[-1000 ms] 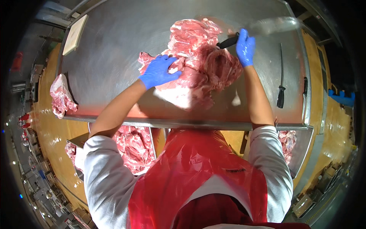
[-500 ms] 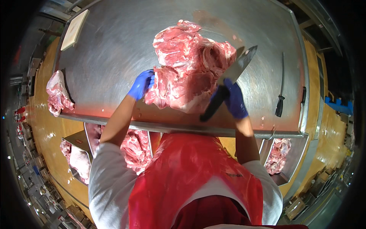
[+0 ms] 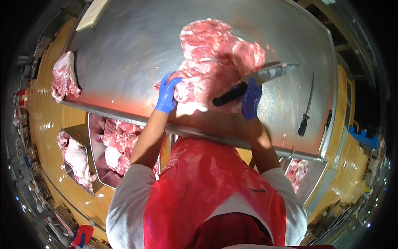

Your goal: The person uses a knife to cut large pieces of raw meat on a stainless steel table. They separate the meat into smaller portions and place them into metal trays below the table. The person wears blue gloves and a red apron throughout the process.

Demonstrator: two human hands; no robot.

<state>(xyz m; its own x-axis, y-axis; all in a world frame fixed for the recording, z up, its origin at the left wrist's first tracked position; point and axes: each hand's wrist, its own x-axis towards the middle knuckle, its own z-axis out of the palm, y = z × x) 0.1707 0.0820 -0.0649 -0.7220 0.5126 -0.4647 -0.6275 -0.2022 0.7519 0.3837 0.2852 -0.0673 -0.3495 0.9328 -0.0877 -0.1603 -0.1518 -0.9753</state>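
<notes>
A large slab of raw boned meat (image 3: 209, 62) lies spread on the steel table, pink with white fat along its near edge. My gloved left hand (image 3: 167, 94) grips its near left edge, fingers bent over the meat. By the near right side of the slab, my gloved right hand (image 3: 251, 99) is closed on a large butcher knife (image 3: 271, 73). The knife's black handle points left over the meat, and its broad, smeared blade extends to the right. My right fingers partly hide where handle and blade meet.
The steel table (image 3: 137, 54) carries a sharpening steel (image 3: 307, 110) at right, a bone-in meat piece (image 3: 64, 76) at left and a white board (image 3: 92, 14) at far left. Below its front edge are meat-filled metal bins, including a left bin (image 3: 96, 151) and a right bin (image 3: 317, 170).
My left hand has shifted inward with the slab's near left edge, which looks more bunched. The knife has turned flatter, its tip swinging to the right. The whole view has shifted slightly.
</notes>
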